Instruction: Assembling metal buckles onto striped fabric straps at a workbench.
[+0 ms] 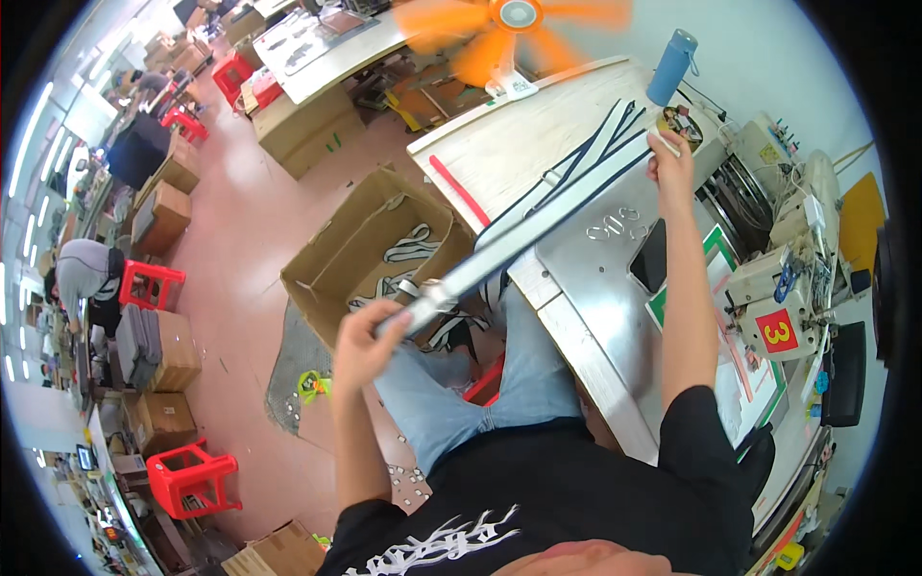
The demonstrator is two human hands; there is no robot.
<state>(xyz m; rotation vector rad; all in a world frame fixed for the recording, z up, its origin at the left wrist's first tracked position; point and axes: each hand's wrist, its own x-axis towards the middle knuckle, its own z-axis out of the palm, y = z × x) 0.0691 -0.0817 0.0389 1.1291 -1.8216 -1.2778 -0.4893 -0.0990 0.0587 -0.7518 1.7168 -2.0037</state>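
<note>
A white webbing strap with dark blue edges [538,223] stretches taut in a slant between my two hands. My left hand [365,344] is closed on its lower end, over my lap and next to the open cardboard box [312,252]. Close to those fingers a shiny fitting [438,292] sits on the strap, too blurred to make out. My right hand [669,158] pinches the far end above the worktable. More such straps [603,134] lie on the table behind the held one. Several metal rings [615,226] rest on the steel plate [581,278].
Inside the box lie more straps [413,245]. A dark phone [649,257] is on the table, left of the sewing machine [768,288]. Toward the back are a red strip [459,192], a blue bottle [672,67] and a spinning orange fan [517,14]. Red stools [195,480] stand at left.
</note>
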